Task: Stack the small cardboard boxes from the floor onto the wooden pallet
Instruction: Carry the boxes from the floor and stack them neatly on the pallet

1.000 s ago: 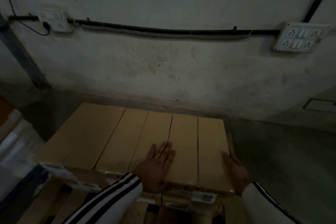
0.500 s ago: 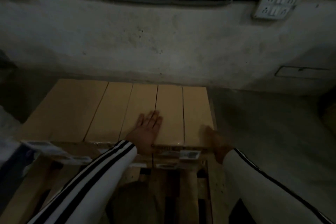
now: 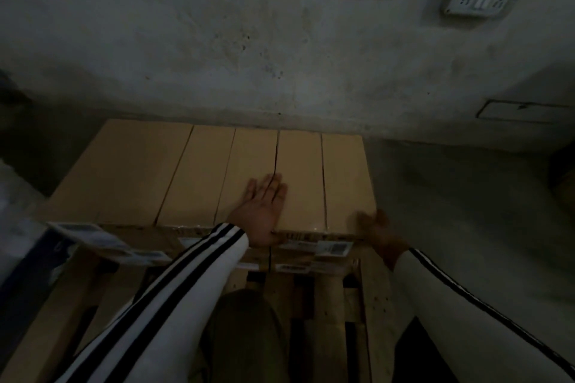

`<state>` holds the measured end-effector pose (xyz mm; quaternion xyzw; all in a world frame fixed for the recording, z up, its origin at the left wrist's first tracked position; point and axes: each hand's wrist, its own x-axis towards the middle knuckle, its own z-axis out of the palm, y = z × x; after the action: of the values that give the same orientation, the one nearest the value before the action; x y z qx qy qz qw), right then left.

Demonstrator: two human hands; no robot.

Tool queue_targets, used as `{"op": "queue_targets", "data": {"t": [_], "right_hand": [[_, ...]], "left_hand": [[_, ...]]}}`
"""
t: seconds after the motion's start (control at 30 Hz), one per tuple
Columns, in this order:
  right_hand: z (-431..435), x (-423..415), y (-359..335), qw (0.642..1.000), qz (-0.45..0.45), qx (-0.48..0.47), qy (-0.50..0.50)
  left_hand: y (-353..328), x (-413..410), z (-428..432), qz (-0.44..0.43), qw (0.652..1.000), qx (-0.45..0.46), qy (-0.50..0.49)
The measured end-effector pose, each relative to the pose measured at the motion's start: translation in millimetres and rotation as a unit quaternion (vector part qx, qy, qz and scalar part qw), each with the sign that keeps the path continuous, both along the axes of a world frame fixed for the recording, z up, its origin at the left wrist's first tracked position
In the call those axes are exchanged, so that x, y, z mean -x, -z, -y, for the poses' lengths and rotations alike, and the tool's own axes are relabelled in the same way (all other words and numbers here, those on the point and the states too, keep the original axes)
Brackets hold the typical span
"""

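Cardboard boxes (image 3: 199,177), left hand (image 3: 264,211) flat on top — right hand (image 3: 376,227) at corner, grip unclear

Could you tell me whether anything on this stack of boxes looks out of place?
The tan cardboard boxes sit in an even row, but the seam under the flat left hand shows a darker, wider gap than the others.

Motion blurs the right hand (image 3: 371,227) at 4 o'clock, by the near corner of the boxes (image 3: 199,177); its fingers cannot be made out. Labels (image 3: 329,248) on the box fronts are too smeared to read. The pallet (image 3: 368,320) lies largely hidden beneath boxes and a striped sleeve (image 3: 174,295), cut off at 6 o'clock. A pale shape (image 3: 14,193) at 9 o'clock runs off-frame.
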<state>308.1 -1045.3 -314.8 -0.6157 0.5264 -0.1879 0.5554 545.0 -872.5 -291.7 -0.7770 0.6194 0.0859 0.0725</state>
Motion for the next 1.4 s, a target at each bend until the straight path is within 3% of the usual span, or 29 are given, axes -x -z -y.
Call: {"op": "queue_targets", "data": {"t": [0.07, 0.13, 0.2, 0.3, 0.53, 0.7, 0.93, 1.2, 1.4], "right_hand": [[-12.9, -0.6, -23.5, 0.97, -0.178, 0.137, -0.093], [-21.4, 0.4, -35.5, 0.889, -0.319, 0.293, -0.148], [-34.0, -8.6, -35.8, 0.834, -0.323, 0.38, -0.234], [-55.5, -21.8, -31.5, 0.798, -0.316, 0.39, -0.333], [-60.0, -21.9, -41.3, 0.798, -0.348, 0.348, -0.347], [-57.1, -27.7, -78.3, 0.793, -0.373, 0.318, -0.361], [-66.0, -31.6, -244.2, 0.8, -0.348, 0.364, -0.326], [-152.2, 1.7, -457.0, 0.79, -0.354, 0.377, -0.33], [-224.0, 39.8, -551.1, 0.781, -0.348, 0.385, -0.347]], "left_hand": [[-1.9, 2.9, 0.4, 0.004, 1.0, -0.006, -0.007], [-6.0, 8.8, 0.8, 0.001, 1.0, -0.021, -0.022], [-7.4, 18.1, 1.9, 0.004, 0.998, -0.037, -0.05], [-9.8, 39.3, 3.4, -0.004, 0.992, -0.053, -0.112], [-11.7, 73.0, -14.0, -0.035, 0.987, -0.036, -0.154], [-44.7, 75.6, -19.7, -0.058, 0.983, -0.071, -0.16], [-205.8, 72.6, -28.4, -0.07, 0.972, -0.022, -0.223], [-430.7, 111.9, -100.8, -0.058, 0.972, 0.095, -0.206], [-516.7, 149.4, -172.3, -0.055, 0.974, 0.088, -0.201]]}}
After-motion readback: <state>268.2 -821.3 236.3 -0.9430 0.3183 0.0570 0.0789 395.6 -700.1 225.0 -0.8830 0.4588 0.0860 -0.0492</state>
